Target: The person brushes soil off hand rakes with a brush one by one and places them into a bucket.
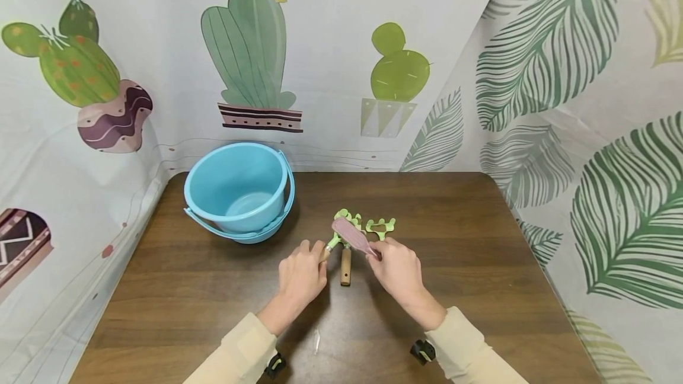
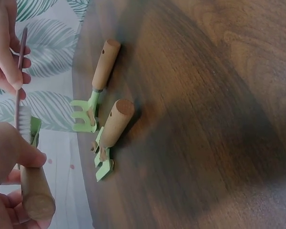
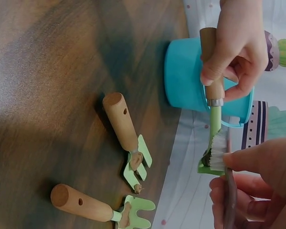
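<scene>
left hand [image 1: 302, 274] wrapped round the held tool [image 3: 215, 117], right hand [image 1: 398, 269] pinching the brush [image 1: 350, 233], bristles against the tool's head, above the worktop [image 1: 459, 248] midway between its side edges; best to steady the handle and stroke outward, clear of the forks [image 3: 121, 121] below.
</scene>
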The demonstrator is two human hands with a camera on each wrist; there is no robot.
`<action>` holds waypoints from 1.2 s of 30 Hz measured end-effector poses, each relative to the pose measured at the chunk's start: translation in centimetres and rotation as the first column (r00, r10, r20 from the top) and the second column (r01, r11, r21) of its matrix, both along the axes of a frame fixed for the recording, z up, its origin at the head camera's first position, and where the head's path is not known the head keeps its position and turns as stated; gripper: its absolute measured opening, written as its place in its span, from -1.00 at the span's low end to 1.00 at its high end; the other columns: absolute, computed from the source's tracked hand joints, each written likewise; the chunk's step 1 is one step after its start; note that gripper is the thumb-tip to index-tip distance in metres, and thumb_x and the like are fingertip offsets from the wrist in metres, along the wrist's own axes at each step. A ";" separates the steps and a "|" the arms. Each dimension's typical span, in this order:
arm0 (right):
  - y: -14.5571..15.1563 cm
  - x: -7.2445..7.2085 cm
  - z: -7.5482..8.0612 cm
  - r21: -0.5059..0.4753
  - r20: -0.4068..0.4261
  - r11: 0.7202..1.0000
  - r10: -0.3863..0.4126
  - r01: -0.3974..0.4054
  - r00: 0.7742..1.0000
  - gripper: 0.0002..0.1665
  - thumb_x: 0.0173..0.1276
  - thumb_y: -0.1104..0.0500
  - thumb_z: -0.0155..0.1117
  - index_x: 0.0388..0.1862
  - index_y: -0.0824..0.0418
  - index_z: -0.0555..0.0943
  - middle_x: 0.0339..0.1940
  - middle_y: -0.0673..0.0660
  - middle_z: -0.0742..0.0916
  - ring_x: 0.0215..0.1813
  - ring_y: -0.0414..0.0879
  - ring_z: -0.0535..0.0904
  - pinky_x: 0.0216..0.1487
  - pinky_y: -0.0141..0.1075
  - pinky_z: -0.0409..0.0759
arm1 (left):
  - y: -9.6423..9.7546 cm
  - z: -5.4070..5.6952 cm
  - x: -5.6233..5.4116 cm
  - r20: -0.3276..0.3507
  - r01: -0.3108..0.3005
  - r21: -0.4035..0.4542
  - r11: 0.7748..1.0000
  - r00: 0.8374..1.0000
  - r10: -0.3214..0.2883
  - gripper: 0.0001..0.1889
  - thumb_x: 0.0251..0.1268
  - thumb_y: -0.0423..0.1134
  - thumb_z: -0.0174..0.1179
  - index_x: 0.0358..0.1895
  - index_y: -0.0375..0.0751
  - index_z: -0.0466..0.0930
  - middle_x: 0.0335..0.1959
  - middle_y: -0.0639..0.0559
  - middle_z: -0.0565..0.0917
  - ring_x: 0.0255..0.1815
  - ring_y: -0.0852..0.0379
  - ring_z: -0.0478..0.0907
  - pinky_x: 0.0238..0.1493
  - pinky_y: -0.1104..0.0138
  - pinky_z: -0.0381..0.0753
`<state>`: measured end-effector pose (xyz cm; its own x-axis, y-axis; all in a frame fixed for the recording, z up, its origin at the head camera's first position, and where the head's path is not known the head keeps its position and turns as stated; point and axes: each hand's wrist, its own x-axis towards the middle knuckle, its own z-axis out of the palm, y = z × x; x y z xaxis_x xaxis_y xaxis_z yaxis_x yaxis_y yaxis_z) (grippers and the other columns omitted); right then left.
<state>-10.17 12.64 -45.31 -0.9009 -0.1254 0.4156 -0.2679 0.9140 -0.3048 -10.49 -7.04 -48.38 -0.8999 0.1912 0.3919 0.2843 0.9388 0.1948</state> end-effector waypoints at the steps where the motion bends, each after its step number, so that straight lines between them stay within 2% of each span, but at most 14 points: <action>1: 0.1 0.0 0.1 0.002 0.014 1.000 -0.001 0.001 1.000 -0.78 -0.07 0.15 0.45 -0.35 0.06 0.73 -0.57 -0.04 0.63 -0.67 -0.16 0.44 -0.69 -0.21 0.43 | 0.0 0.0 0.0 0.006 -0.002 0.000 1.000 1.000 0.002 -0.71 -0.15 -0.17 0.34 -0.30 -0.08 0.49 -0.58 0.01 0.39 -0.62 0.01 0.45 -0.79 0.22 0.30; 5: 0.2 0.2 0.5 0.003 0.053 1.000 -0.002 0.001 0.999 -0.80 -0.06 0.15 0.44 -0.36 0.06 0.73 -0.59 -0.05 0.61 -0.68 -0.20 0.39 -0.70 -0.26 0.38 | 0.0 0.0 -0.1 0.012 0.000 0.005 1.000 1.000 0.000 -0.72 -0.14 -0.17 0.34 -0.30 -0.07 0.49 -0.58 0.02 0.38 -0.61 0.02 0.45 -0.79 0.21 0.30; 11: 0.6 0.5 0.7 -0.015 0.048 1.000 0.010 -0.009 0.999 -0.81 -0.06 0.16 0.44 -0.37 0.08 0.73 -0.59 -0.05 0.62 -0.68 -0.25 0.32 -0.70 -0.32 0.33 | -0.1 0.0 -0.2 0.010 0.002 0.015 1.000 1.000 -0.002 -0.73 -0.13 -0.18 0.32 -0.30 -0.07 0.50 -0.58 0.03 0.37 -0.61 0.02 0.44 -0.78 0.23 0.29; 24: 1.7 1.3 0.1 -0.033 0.076 0.999 -0.026 0.029 0.997 -0.77 -0.06 0.15 0.45 -0.33 0.04 0.73 -0.57 -0.09 0.62 -0.64 -0.24 0.39 -0.63 -0.24 0.41 | -0.2 0.1 -0.5 -0.020 -0.007 0.029 1.000 1.000 0.008 -0.72 -0.14 -0.19 0.33 -0.29 -0.07 0.51 -0.59 0.02 0.36 -0.63 0.02 0.42 -0.80 0.24 0.26; 30: 1.9 1.3 0.0 -0.031 0.056 0.999 -0.020 0.021 0.998 -0.76 -0.04 0.15 0.43 -0.30 0.02 0.72 -0.53 -0.12 0.63 -0.61 -0.25 0.41 -0.60 -0.24 0.43 | -0.2 0.1 -0.7 0.009 0.002 0.031 1.000 1.000 -0.002 -0.74 -0.13 -0.20 0.32 -0.29 -0.05 0.51 -0.60 0.05 0.34 -0.64 0.04 0.41 -0.80 0.26 0.23; 36: 1.6 1.0 0.1 -0.034 -0.022 0.999 0.004 -0.004 1.000 -0.72 -0.05 0.16 0.45 -0.27 0.05 0.72 -0.48 -0.07 0.67 -0.56 -0.19 0.50 -0.58 -0.22 0.46 | -0.1 0.2 -0.6 0.020 0.007 0.023 1.000 1.000 -0.007 -0.72 -0.14 -0.20 0.32 -0.27 -0.04 0.52 -0.60 0.05 0.34 -0.63 0.05 0.42 -0.78 0.25 0.26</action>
